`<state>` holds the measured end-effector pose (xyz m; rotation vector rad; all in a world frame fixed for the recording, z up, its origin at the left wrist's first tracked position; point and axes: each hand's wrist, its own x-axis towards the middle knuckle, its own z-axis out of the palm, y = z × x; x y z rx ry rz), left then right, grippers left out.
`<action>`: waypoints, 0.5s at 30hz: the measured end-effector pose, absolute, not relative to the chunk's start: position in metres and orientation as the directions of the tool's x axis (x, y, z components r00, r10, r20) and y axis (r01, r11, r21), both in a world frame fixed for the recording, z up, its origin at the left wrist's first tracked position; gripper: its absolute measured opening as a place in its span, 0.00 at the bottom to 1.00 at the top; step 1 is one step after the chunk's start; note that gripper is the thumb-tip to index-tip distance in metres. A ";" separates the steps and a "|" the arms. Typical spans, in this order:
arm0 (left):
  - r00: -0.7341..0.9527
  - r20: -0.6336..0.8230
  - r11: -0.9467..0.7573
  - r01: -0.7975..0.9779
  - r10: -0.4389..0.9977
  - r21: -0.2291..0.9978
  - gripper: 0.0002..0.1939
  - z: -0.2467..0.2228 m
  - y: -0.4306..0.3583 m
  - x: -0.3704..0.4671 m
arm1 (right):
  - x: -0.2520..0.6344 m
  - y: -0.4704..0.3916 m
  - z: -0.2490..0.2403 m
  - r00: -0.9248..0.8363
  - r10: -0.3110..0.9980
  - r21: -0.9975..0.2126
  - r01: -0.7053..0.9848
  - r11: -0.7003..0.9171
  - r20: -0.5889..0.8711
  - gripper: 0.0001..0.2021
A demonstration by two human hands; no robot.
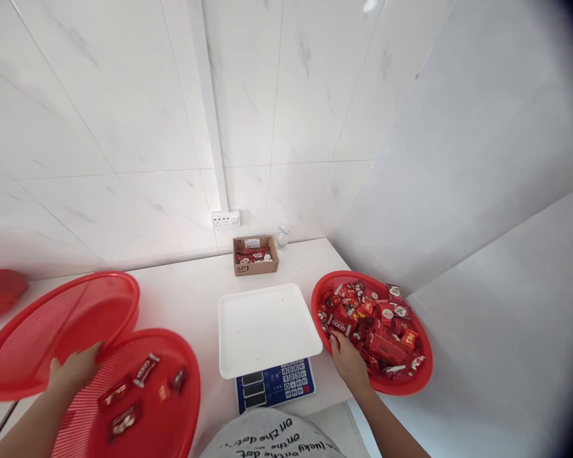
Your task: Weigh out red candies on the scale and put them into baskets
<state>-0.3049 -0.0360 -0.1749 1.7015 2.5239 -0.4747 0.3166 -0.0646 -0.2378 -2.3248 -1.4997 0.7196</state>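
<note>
Red packets (pixel 389 343) fill the right basket (pixel 315 306); right hand (pixel 352 367) at them, fingers narrow, grip undetermined. Near left basket (pixel 195 381) carries only a few. Left hand (pixel 74 374), fingers wide, at its rim. Scale (pixel 274 387) between, on the bench (pixel 172 299).

Scale (pixel 274 383): top edge hidden under white tray (pixel 270 331), display reading too small to tell. Left of scale: slotted red basket (pixel 188 381) cut off by bottom edge, packets (pixel 124 420) blurred, left hand (pixel 74 372) blurred, grip unclear; farther left, red bag (pixel 0 289) cut off by left edge. Right of scale: right hand's (pixel 348 359) fingertips unclear against wrappers (pixel 341 322), lower layers buried.
</note>
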 end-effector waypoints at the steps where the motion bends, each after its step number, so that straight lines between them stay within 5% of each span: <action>1: -0.350 -0.243 0.289 0.923 0.905 -0.255 0.19 -0.176 -0.036 -0.305 | 0.317 -0.064 -0.239 0.335 0.907 -0.483 0.769 -0.419 -0.253 0.24; 9: -0.245 -0.155 0.193 0.937 0.957 -0.292 0.30 -0.176 -0.034 -0.282 | 0.316 -0.066 -0.240 0.351 0.905 -0.461 0.780 -0.424 -0.239 0.24; 15: -0.204 -0.242 0.194 0.979 0.949 -0.065 0.33 -0.169 -0.012 -0.234 | 0.324 -0.058 -0.244 0.347 0.879 -0.512 0.717 -0.473 -0.325 0.22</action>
